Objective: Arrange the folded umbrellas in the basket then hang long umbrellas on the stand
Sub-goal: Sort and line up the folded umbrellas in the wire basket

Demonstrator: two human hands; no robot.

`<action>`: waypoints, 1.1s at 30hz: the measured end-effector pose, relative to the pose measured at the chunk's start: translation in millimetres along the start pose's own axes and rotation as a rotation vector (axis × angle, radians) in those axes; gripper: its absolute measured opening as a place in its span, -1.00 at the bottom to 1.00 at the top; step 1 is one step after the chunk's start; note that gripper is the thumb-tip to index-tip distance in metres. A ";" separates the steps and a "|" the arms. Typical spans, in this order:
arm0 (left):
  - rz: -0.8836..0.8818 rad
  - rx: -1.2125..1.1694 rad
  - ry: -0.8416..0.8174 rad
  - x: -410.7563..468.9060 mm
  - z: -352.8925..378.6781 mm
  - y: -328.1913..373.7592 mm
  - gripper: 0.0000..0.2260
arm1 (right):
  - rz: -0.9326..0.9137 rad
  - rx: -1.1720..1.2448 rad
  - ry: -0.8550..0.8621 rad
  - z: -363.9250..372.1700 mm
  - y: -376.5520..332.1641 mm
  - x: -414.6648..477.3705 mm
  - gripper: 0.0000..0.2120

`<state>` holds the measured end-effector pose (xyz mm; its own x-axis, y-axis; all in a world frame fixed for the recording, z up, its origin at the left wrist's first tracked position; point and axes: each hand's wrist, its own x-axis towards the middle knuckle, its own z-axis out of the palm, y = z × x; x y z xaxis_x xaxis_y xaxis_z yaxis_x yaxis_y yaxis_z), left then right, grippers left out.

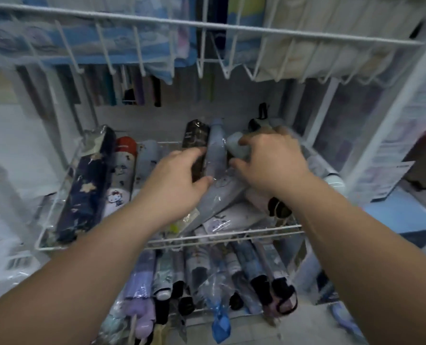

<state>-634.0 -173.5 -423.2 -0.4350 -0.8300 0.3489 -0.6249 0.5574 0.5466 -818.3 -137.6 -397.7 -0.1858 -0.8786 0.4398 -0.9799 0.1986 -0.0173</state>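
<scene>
Your hands in the wire basket
Left hand clasps the grey, plastic-wrapped folded umbrella; right hand grips its pale handle end.

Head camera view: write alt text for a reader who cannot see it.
Two bare hands reach into a white wire basket of folded umbrellas: the left hand grips a dark plastic-wrapped folded umbrella, the right hand holds a pale grey folded umbrella. A navy star-print folded umbrella lies along the basket's left side.
</scene>
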 end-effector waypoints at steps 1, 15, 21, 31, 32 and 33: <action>0.016 -0.015 -0.037 2.4 9.1 6.0 -0.46 | 0.017 -0.035 -0.019 -5.7 12.7 0.1 -0.55; 0.070 0.064 -0.210 10.6 57.6 3.4 -0.28 | 0.053 -0.092 -0.129 -7.7 46.1 -13.1 -0.61; 0.075 -0.093 -0.091 7.3 58.8 -3.7 -0.34 | 0.061 -0.134 -0.068 -3.8 43.4 -0.9 -0.71; -0.119 -0.604 0.114 25.2 9.5 -2.3 -0.35 | 0.122 0.262 -0.028 -26.2 27.6 -3.3 -0.51; -0.123 -0.592 0.115 25.3 7.5 -4.6 -0.35 | 0.126 0.305 -0.014 -28.7 22.6 -4.1 -0.48; -0.126 -0.576 0.120 24.5 5.3 -7.0 -0.35 | 0.124 0.342 0.007 -30.4 18.2 -4.5 -0.43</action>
<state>-643.7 -197.6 -422.5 -0.2831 -0.9041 0.3201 -0.2009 0.3823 0.9020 -833.2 -116.8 -372.8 -0.3057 -0.8538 0.4214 -0.9175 0.1459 -0.3700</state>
